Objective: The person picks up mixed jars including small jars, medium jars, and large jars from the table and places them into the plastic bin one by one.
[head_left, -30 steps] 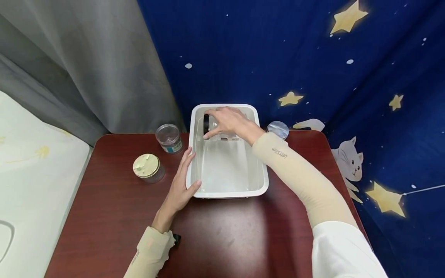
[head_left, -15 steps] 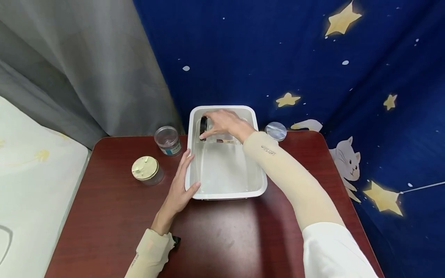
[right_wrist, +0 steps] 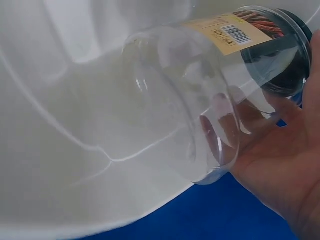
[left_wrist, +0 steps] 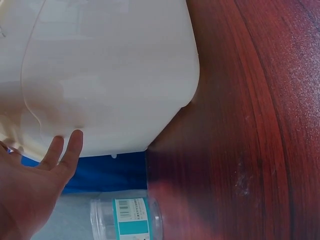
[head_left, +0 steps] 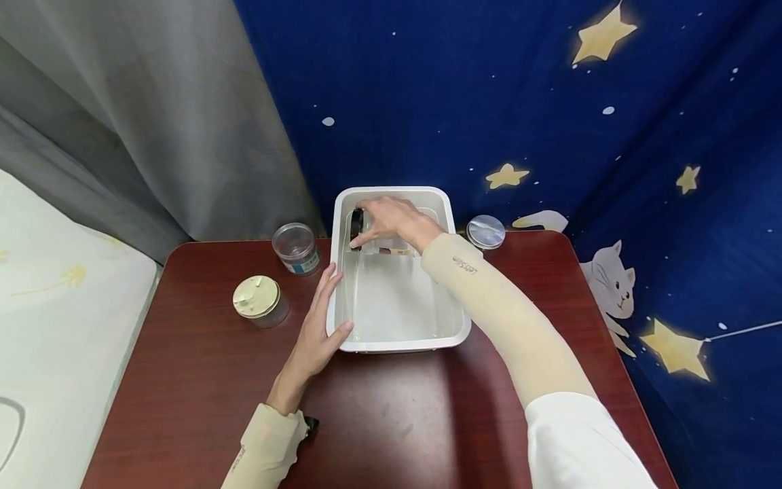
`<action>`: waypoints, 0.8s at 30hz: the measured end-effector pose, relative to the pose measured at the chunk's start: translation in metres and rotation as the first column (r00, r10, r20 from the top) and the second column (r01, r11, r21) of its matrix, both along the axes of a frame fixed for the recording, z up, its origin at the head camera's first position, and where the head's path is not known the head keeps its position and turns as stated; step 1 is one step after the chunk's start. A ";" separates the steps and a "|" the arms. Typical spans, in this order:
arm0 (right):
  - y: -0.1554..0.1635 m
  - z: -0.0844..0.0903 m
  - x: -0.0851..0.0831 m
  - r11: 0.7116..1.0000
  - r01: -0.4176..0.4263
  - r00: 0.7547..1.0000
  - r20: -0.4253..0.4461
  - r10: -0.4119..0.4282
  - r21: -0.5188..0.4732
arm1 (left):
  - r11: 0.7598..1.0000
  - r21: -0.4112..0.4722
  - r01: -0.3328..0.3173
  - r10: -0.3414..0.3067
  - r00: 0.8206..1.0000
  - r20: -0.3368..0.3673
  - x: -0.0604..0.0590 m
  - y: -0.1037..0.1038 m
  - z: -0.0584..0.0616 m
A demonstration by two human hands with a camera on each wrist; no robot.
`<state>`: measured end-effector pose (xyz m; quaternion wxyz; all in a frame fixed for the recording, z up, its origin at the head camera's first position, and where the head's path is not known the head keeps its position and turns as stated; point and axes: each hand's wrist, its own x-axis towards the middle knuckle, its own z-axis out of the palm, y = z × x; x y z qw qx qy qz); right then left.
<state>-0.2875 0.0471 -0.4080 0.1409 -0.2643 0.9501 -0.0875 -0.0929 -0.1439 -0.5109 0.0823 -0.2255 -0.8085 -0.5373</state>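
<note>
1. The right hand (head_left: 391, 221) is curled round a clear jar (right_wrist: 210, 95) with a black lid (head_left: 356, 229), holding it on its side low in the far end of the white tub (head_left: 455, 272) — fingers over the top, thumb on the lid end.
2. The left hand (head_left: 318, 326) lies spread and flat against the tub's left wall, steadying it and grasping nothing.
3. Judged from this, the jar is already in the tub but not let go; releasing it remains.
4. Outside the tub, left of the steadying hand, stand a small clear jar (head_left: 296, 248) and a gold-lidded jar (head_left: 258, 299); a loose clear lid (head_left: 486, 231) lies beyond the right forearm — all untouched.
</note>
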 end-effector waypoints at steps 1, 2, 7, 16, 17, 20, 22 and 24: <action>0.000 -0.001 0.000 1.000 0.003 1.000 0.003 -0.003 0.001 | 1.000 -0.001 -0.001 0.001 1.000 0.001 0.000 0.000 0.000; -0.001 -0.002 -0.001 1.000 0.005 1.000 0.005 -0.005 -0.001 | 1.000 -0.001 -0.001 0.001 1.000 0.002 0.000 0.000 0.001; -0.003 -0.010 -0.005 0.999 0.017 1.000 0.026 -0.015 -0.051 | 1.000 -0.002 0.001 -0.001 1.000 0.006 0.000 0.000 0.003; 0.004 -0.026 -0.006 0.963 0.058 0.997 0.064 -0.043 -0.264 | 1.000 0.002 -0.005 0.005 1.000 -0.018 0.002 0.001 0.003; 0.005 -0.027 -0.005 0.960 0.067 0.996 0.068 -0.050 -0.271 | 1.000 0.002 -0.006 0.006 1.000 -0.017 0.002 0.001 0.003; 0.008 -0.030 -0.004 0.953 0.091 0.994 0.082 -0.070 -0.291 | 1.000 0.002 -0.007 0.007 1.000 -0.016 0.002 0.001 0.002; 0.009 -0.031 -0.003 0.947 0.103 0.993 0.092 -0.079 -0.304 | 1.000 0.003 -0.010 0.010 1.000 -0.016 0.002 0.001 0.002; 0.010 -0.033 -0.003 0.944 0.106 0.992 0.095 -0.080 -0.313 | 1.000 0.000 -0.013 0.013 1.000 -0.018 0.003 0.002 0.002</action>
